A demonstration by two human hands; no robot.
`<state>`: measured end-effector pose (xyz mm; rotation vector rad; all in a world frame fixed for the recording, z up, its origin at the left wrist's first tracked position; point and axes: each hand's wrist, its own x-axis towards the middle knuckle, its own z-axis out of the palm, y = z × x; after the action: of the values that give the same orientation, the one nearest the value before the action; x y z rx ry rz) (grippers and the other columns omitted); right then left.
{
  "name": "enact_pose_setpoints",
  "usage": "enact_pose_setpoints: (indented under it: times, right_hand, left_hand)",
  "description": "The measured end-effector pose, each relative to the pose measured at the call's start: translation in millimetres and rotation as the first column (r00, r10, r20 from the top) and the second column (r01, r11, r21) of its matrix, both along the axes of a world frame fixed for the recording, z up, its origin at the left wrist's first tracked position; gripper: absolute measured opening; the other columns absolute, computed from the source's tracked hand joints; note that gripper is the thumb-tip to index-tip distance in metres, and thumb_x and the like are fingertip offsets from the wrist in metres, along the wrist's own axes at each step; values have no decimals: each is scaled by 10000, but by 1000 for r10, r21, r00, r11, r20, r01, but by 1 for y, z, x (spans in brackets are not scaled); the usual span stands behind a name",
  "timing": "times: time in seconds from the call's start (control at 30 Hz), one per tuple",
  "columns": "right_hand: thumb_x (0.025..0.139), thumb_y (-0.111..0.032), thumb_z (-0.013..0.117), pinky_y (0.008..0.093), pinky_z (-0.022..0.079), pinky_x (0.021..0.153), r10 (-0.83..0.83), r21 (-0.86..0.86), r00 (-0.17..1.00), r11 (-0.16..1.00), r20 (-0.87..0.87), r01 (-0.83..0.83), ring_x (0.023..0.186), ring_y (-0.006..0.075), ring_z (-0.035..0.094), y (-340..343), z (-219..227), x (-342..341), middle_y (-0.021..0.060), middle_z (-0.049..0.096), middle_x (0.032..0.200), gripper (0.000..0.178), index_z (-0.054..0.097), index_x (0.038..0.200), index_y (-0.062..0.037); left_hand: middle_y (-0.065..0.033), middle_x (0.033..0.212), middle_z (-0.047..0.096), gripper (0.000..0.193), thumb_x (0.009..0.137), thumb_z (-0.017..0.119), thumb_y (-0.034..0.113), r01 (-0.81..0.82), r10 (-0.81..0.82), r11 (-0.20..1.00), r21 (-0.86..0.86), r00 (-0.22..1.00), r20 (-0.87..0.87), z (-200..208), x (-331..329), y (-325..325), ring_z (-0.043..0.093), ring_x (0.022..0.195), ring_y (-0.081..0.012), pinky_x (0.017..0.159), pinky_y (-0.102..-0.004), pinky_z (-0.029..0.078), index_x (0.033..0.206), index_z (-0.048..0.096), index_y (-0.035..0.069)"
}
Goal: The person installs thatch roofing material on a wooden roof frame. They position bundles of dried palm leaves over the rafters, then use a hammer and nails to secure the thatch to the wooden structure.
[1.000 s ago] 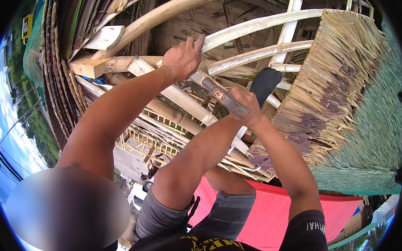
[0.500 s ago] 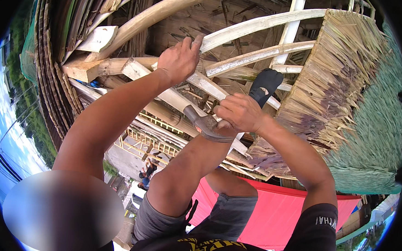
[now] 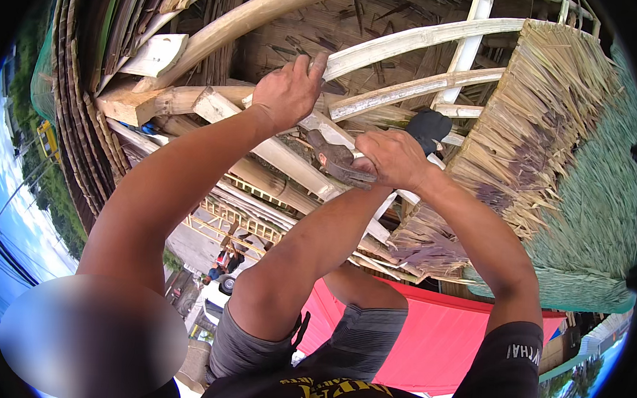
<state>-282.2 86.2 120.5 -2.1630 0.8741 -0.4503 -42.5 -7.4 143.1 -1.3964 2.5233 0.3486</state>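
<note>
My left hand (image 3: 290,94) is wrapped around the near end of a curved split-bamboo slat (image 3: 423,37), which runs off to the right. In my right hand (image 3: 394,158) is a claw hammer (image 3: 339,161); its metal head sticks out to the left of my fist, above my shin. Most of the hammer's handle is hidden by my fingers. Just under the hammer head, pale split-bamboo strips (image 3: 284,157) cross the frame. A second curved slat (image 3: 416,94) lies below the one I hold.
Layered palm thatch (image 3: 512,130) covers the right side, with green thatch (image 3: 588,208) beyond. A thick bamboo pole (image 3: 256,24) and a cut wooden beam end (image 3: 128,107) are at upper left. My foot in a black shoe (image 3: 431,129) rests among the strips. A red sheet (image 3: 434,337) hangs below.
My right hand has lifted the hammer away from my shin, up toward the strips. The left hand stays on the slat. A yellow vehicle has come into sight at far left.
</note>
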Motion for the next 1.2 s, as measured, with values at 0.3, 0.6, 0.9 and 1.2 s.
enact_pose_setpoints:
  times: [0.3,0.6,0.9,1.2]
  right_hand:
    - [1011,-497,525,500,563,650,192,-152,938,976,289,-153,797,397,715,9,-7,7,188,707,878,463,578,1001,-38]
    - [1032,-408,519,502,564,686,-73,105,928,987,-365,119,811,405,717,2,2,10,191,731,904,372,591,1037,-43]
    - [1030,-426,514,499,565,669,38,91,983,996,-181,-21,789,405,718,0,25,10,200,723,825,401,603,994,-37]
    - [1012,-369,564,566,546,664,-274,196,862,902,-426,384,747,472,693,39,11,-15,255,704,781,369,594,1000,-2]
  left_hand:
    - [-156,1085,566,573,995,554,220,6,-6,1000,3,999,43,-2,-1,6,669,968,-319,801,-430,571,1512,351,78]
    - [-155,1077,565,564,1008,540,240,10,-10,1000,-3,999,33,-2,-2,5,670,978,-316,803,-433,577,1516,357,82]
    - [-153,1077,573,546,1024,535,255,-35,36,999,-22,999,26,-6,-3,1,668,984,-311,809,-424,575,1516,363,90]
    - [-257,1390,524,939,819,804,238,-216,160,879,425,974,164,37,19,-9,546,1278,-416,1071,-457,461,1560,265,28]
